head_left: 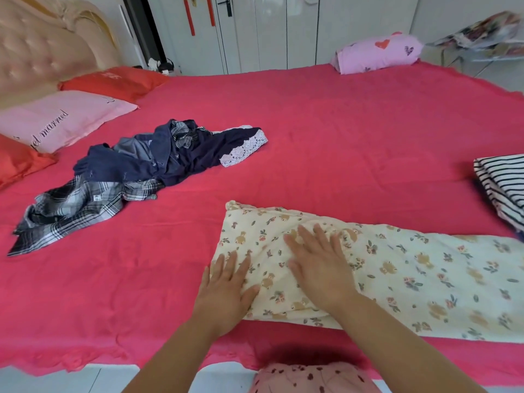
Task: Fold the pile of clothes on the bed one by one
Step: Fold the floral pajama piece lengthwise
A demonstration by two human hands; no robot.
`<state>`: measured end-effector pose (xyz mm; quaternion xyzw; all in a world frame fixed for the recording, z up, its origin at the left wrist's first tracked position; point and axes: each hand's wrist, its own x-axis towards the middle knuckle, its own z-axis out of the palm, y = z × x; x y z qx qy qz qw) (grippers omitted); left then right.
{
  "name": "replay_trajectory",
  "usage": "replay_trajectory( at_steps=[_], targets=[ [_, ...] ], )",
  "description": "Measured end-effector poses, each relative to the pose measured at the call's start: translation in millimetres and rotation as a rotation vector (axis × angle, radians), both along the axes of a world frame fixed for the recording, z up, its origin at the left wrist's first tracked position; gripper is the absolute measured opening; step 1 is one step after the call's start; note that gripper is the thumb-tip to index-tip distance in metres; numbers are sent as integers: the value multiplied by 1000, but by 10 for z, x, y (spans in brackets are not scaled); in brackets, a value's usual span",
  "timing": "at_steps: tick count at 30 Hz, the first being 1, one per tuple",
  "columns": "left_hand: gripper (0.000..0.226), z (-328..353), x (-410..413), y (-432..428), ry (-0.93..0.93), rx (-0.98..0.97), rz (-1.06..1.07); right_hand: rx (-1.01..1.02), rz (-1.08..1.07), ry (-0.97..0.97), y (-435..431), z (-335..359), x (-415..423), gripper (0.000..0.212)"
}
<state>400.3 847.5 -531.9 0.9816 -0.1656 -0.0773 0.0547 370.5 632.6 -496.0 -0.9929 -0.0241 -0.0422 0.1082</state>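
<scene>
A cream floral garment (397, 273) lies stretched out along the near edge of the red bed (326, 131). My left hand (226, 287) presses flat on its left end, fingers straight. My right hand (317, 262) lies flat on the cloth just to the right, fingers spread. A loose pile of clothes (136, 171) sits to the far left: a navy piece with white lace trim on top of a grey piece and a black-and-white plaid shirt.
A folded black-and-white striped garment (504, 185) lies at the right edge. Pink and red pillows (56, 120) line the headboard on the left. A purple pillow (377, 53) rests at the far side, with white wardrobe doors behind.
</scene>
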Motion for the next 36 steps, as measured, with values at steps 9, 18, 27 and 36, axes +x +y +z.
replay_trajectory(
  at_steps=[9, 18, 27, 36],
  targets=[
    [76, 123, -3, 21, -64, -20, 33, -7, -123, 63, -299, -232, -82, 57],
    [59, 154, -207, -987, 6, 17, -250, -20, -213, 194, -819, -316, -510, 57],
    [56, 131, -327, -1713, -75, -18, -311, -67, -357, 184, -1816, -280, -1106, 53],
    [62, -72, -331, -1804, -33, 59, -265, 161, -777, 52, -2570, -87, -1520, 59]
  ],
)
